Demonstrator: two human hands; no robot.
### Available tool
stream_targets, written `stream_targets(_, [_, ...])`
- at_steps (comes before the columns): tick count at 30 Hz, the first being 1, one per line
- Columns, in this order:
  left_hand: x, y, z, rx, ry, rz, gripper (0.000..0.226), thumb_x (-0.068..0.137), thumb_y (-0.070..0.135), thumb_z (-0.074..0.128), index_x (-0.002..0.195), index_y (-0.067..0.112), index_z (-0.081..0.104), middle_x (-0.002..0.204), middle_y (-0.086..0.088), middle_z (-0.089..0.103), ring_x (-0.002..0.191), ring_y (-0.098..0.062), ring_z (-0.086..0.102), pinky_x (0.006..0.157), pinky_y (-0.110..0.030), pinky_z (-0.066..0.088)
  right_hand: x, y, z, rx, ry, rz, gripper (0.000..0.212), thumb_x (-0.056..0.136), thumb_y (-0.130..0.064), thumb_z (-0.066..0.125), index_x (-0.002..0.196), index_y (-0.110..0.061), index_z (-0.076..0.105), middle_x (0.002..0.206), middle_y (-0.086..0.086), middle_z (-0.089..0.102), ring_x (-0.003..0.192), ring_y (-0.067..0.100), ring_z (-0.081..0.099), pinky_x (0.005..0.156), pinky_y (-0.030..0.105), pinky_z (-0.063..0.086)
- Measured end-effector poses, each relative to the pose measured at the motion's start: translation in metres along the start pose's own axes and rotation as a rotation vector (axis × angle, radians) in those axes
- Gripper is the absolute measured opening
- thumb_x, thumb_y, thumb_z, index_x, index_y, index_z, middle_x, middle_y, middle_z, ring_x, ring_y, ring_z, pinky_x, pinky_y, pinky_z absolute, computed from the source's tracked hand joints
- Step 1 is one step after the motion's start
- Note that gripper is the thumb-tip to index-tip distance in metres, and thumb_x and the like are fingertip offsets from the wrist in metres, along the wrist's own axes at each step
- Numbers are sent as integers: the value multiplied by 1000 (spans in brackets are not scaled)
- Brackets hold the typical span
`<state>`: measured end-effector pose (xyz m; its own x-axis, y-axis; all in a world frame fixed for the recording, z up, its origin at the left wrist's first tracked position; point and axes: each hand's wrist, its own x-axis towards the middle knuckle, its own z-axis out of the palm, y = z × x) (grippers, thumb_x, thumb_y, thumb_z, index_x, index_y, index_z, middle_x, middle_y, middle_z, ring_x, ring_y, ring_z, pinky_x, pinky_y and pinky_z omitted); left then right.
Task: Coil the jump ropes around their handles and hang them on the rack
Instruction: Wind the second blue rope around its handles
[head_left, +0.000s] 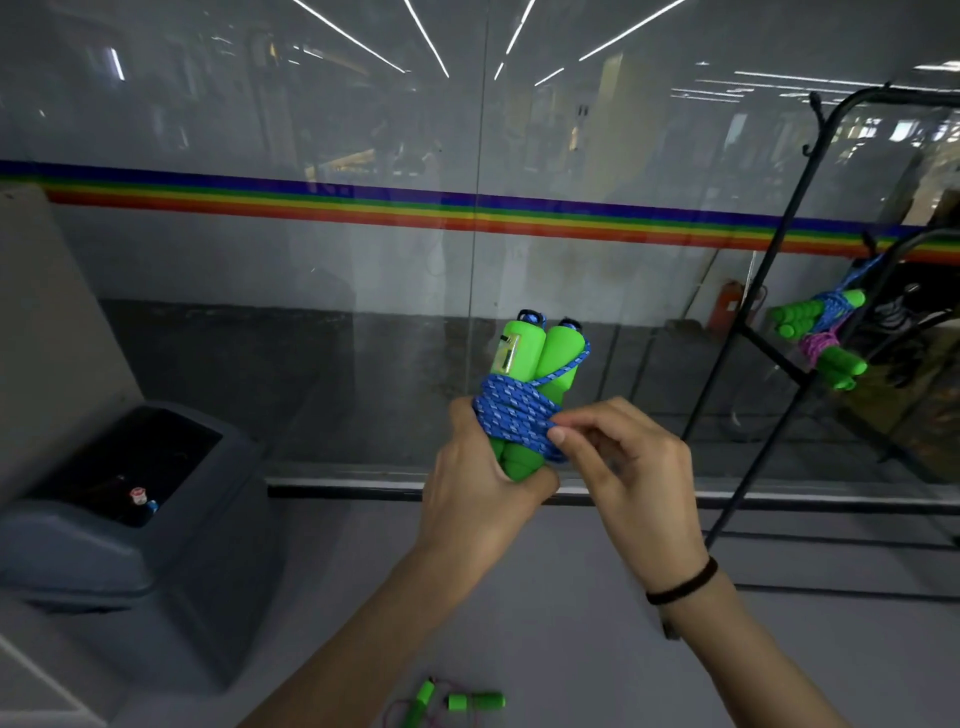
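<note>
Behind everything, the glass wall (311, 260) with its rainbow stripe is running across. I'm clenching both green handles (525, 345) upright in my left hand (478, 493) while my right hand (623, 467) is pinching the blue rope (514, 410) at the coil. Probably tucking the end next, then reaching right to the rack (745, 328).

We see a grey floor (561, 623) carrying the black rack (774, 348) at the right. Left of the rack and nearer us, a loose rope (475, 701) with green handles and a thin pink cord lies on the floor, and far left of the rack stands a grey bin (156, 545). On the rack hang two coiled ropes, a blue one (831, 312) just above a pink one (823, 349).
</note>
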<state>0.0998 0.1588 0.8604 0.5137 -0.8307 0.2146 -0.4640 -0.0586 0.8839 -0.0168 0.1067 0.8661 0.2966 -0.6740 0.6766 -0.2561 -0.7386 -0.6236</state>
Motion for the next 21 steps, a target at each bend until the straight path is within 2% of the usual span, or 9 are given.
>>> stream_targets(3, [-3,2,-2,109,-8,61,58,60,31,69,106,23,35,88,1,63,83,-27,62,69,-40,52,5,1,-2,-32,-18,42,5,71,-16,76,73,-18,71,89,-1,56,75,8,58,61,9,45])
stream_targets(5, [-3,2,-3,194,5,98,59,65,28,70,111,19,34,96,-2,62,89,-31,61,70,-39,49,8,0,-3,-20,-25,85,15,67,-9,79,73,-18,68,93,-1,61,79,7,60,59,12,48])
stream_targets(7, [-4,3,-3,255,22,120,59,67,28,68,113,18,33,103,-3,60,93,-33,60,72,-40,49,10,-2,-3,-6,-28,133,25,63,-9,81,79,-20,65,88,-2,65,78,9,62,60,16,51])
stream_targets(9, [-4,4,-3,291,32,129,59,67,28,68,113,18,33,107,-3,59,97,-33,60,73,-39,47,11,-2,-3,-55,-35,109,25,63,-11,81,84,-18,68,83,-2,65,76,10,61,62,16,51])
stream_targets(13, [-3,4,-3,401,56,164,59,70,26,68,116,18,31,111,-1,55,103,-28,57,71,-35,41,10,-1,-3,-95,-75,84,17,65,-10,80,78,-11,70,76,-5,62,77,11,61,65,18,50])
stream_targets(17, [-5,1,-4,516,62,206,63,72,26,67,121,18,30,115,-1,52,107,-24,54,73,-34,43,9,0,-5,-156,-87,69,17,64,-14,82,69,-11,66,72,-6,64,75,10,61,61,10,46])
stream_targets(18, [-5,1,-4,531,59,207,62,72,26,67,122,18,30,115,-1,51,107,-24,54,73,-34,43,8,0,-3,-174,-80,55,16,64,-14,82,68,-10,66,72,-4,65,70,11,62,61,12,47])
stream_targets(20, [-5,-1,-3,543,55,203,61,73,25,67,122,17,31,115,-1,51,107,-24,54,72,-34,42,5,2,0,-200,-69,33,17,64,-14,81,67,-10,65,72,0,67,61,12,63,63,26,53])
stream_targets(21, [-5,-1,-2,548,55,198,60,73,24,66,121,17,31,115,-1,52,107,-24,54,71,-34,41,3,3,2,-221,-68,19,17,64,-14,81,68,-11,65,72,1,67,62,14,64,64,28,53])
